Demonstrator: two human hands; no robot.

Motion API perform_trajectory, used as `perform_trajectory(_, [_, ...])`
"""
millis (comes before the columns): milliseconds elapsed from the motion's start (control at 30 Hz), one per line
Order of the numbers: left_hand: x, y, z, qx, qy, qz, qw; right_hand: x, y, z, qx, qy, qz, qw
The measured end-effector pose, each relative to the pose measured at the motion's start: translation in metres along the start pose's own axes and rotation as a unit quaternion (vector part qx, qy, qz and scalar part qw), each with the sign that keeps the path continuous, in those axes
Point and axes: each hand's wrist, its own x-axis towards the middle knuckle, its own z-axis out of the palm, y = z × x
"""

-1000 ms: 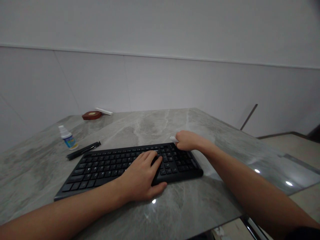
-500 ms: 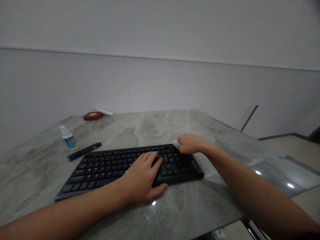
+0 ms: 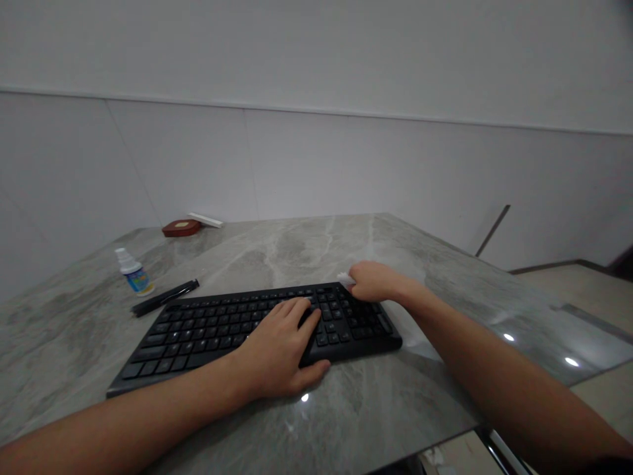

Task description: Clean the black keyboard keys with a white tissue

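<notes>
A black keyboard [image 3: 198, 333] lies on the grey marbled table. Across its middle and right keys rests my left hand [image 3: 284, 346], fingers stretched out and thumb apart near the front edge. My right hand [image 3: 373, 282] is closed around a crumpled white tissue [image 3: 345, 278] at the keyboard's far right corner, beside the number keys. Only a small tuft of the tissue sticks out; the rest is hidden by my fingers.
To the keyboard's left lie a dark pen-like stick [image 3: 165, 297] and an upright white spray bottle [image 3: 134, 272] with a blue label. A reddish-brown case [image 3: 181, 228] and a white bar [image 3: 206, 220] sit near the wall. The table's edge [image 3: 425, 452] runs along the front right.
My right hand, with the tissue in it, has shifted very slightly left along the keyboard's far edge. My left hand stays in place on the keys.
</notes>
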Motion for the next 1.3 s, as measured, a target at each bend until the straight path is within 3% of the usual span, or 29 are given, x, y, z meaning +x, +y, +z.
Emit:
perform_trajectory(167, [0.001,0.001,0.0,-0.002,-0.001,-0.002,1.0,0.0,0.004,-0.003,0.037,0.008,-0.109,0.993])
perform_trajectory(267, [0.001,0.001,-0.001,0.009,-0.008,0.0,1.0,-0.001,0.008,-0.005,0.063,-0.014,-0.143,0.988])
perform_trajectory(500, [0.0,0.0,0.0,-0.006,0.002,0.0,1.0,-0.004,0.011,-0.006,0.054,0.013,-0.16,0.985])
perform_trajectory(733, [0.001,0.0,-0.001,0.004,-0.001,-0.001,1.0,-0.007,0.01,-0.008,0.048,-0.018,-0.146,0.988])
perform_trajectory(900, [0.001,0.001,-0.001,0.018,-0.014,-0.003,1.0,-0.006,0.009,-0.005,0.059,-0.006,-0.17,0.984])
perform_trajectory(1067, [0.0,0.001,0.0,0.008,-0.003,-0.001,1.0,-0.006,0.014,-0.006,0.055,-0.035,-0.138,0.988])
perform_trajectory(1300, [0.002,0.001,-0.001,0.014,-0.013,-0.003,1.0,-0.004,0.011,-0.005,0.08,-0.017,-0.166,0.983])
